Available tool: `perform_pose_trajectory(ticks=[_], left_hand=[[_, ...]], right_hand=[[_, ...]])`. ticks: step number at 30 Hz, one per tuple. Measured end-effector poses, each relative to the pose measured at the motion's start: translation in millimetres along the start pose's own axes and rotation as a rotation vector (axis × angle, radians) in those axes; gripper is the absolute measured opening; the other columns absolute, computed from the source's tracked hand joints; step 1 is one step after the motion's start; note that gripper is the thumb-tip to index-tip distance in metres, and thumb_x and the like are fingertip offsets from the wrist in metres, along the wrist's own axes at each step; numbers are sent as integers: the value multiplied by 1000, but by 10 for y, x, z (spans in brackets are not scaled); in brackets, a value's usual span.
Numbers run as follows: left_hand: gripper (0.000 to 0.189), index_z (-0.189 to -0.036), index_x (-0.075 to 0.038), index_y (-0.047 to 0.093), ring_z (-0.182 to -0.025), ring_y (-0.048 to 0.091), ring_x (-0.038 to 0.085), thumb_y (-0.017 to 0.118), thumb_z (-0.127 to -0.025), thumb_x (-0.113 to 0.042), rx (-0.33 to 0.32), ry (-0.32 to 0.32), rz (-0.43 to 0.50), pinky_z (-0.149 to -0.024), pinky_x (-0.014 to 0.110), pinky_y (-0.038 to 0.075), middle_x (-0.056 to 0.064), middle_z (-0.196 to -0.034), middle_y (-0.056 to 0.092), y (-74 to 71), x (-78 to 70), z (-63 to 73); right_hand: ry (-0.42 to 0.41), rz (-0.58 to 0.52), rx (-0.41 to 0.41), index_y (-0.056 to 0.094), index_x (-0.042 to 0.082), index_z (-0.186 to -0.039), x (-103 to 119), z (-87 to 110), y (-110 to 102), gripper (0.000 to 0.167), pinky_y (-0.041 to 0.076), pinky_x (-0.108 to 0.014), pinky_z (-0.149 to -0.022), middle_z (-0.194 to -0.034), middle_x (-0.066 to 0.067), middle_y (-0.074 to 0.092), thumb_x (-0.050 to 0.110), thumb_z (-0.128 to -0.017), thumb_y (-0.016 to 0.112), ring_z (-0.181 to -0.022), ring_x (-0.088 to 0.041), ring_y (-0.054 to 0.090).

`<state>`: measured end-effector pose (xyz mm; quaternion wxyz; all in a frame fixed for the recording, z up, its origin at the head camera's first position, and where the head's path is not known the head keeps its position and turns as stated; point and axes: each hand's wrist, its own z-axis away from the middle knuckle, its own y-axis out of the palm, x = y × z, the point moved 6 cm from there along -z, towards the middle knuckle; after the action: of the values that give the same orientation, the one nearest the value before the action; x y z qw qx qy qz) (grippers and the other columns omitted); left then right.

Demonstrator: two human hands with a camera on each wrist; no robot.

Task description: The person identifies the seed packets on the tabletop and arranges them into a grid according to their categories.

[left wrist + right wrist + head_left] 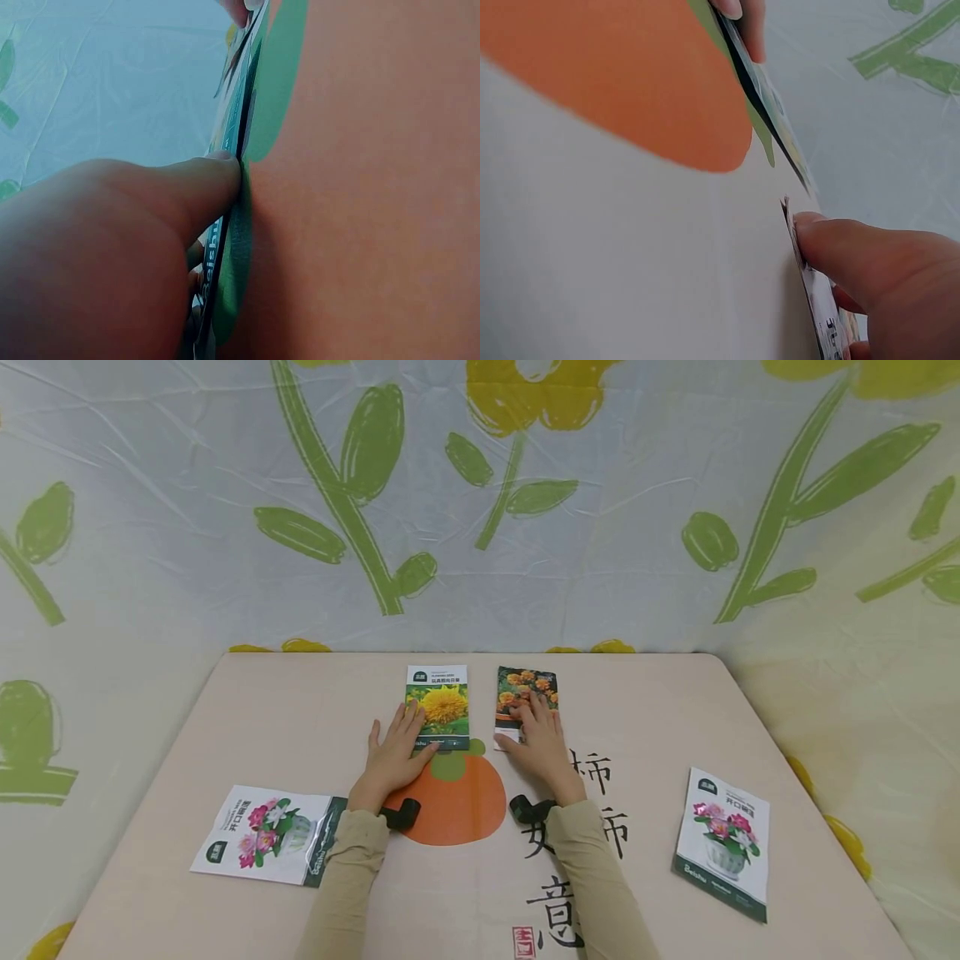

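Observation:
At the back of the table lie two seed packets side by side. The left one, a yellow-flower seed packet [446, 703], has my left hand [393, 758] resting on its lower left part, fingers spread. In the left wrist view the left thumb [206, 184] touches the packet's bottom edge. My right hand [542, 750] rests on the orange-flower seed packet [522, 680], its fingers extended over the picture and hiding part of it. The right wrist view has the right thumb [832, 240] on a corner of that packet, close over the table.
A white seed packet with pink flowers [258, 835] lies sideways at the left, partly behind my left sleeve [348, 860]. A similar packet [723, 847] lies tilted at the right. The pale tablecloth [300, 718] bears a printed orange fruit and dark characters. Flowered fabric [600, 577] hangs behind.

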<state>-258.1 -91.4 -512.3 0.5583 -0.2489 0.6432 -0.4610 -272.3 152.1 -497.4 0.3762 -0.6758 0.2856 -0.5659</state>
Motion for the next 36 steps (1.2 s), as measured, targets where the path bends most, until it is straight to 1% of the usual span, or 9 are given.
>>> perform_pose_trajectory(ticks=[4,9,10,18,26,30,33,36], left_hand=[[74,-159,-8,15,-152,-3,27,47,-103,-45,7,-6,-6,-115,62,-10,8,-166,3,-8,1,2],[74,-159,-8,16,-152,-2,28,48,-103,-44,-1,-4,0,-115,62,-10,8,-166,4,-30,-6,14],[74,-159,-9,15,-152,-3,27,47,-103,-45,7,-7,-3,-115,62,-11,8,-166,2,-24,4,14],[73,-159,-10,15,-152,-3,26,46,-104,-46,4,0,-15,-115,61,-11,8,-166,1,-7,35,8],[73,-159,-9,15,-153,-2,26,46,-103,-46,0,12,-16,-115,62,-10,7,-166,3,6,7,8],[73,-159,-9,15,-153,-2,26,46,-103,-45,0,11,-19,-115,62,-10,7,-166,3,17,8,7],[73,-159,-10,14,-153,-2,26,46,-104,-46,2,5,-18,-115,61,-11,7,-166,1,18,10,4],[73,-159,-11,13,-152,-3,25,46,-104,-46,8,-4,-16,-116,60,-11,6,-166,0,18,8,1]], right_hand=[[-25,6,3,55,4,-132,50,-27,16,54,2,-61,-118,-161,-25,16,38,-92,70,-150,-43,7],[-49,15,2,56,4,-130,95,-54,40,53,3,-61,-118,-161,-25,18,38,-92,70,-149,-43,9],[-51,17,4,56,4,-130,94,-60,46,54,4,-61,-118,-161,-25,18,38,-92,70,-149,-43,9],[-71,15,0,57,4,-130,109,-60,51,53,5,-61,-118,-161,-25,18,38,-91,70,-149,-42,10],[-70,5,-39,58,3,-132,90,-25,49,54,6,-61,-118,-160,-25,21,36,-91,71,-148,-45,12],[-60,-1,-56,59,6,-134,63,-17,62,56,17,-59,-117,-158,-24,25,38,-90,71,-145,-44,20],[-71,9,-79,60,7,-135,49,-16,62,57,24,-58,-114,-156,-22,29,39,-90,72,-141,-44,26],[-83,23,-93,60,8,-136,46,-9,53,58,19,-58,-117,-156,-21,31,41,-90,72,-143,-43,26]])
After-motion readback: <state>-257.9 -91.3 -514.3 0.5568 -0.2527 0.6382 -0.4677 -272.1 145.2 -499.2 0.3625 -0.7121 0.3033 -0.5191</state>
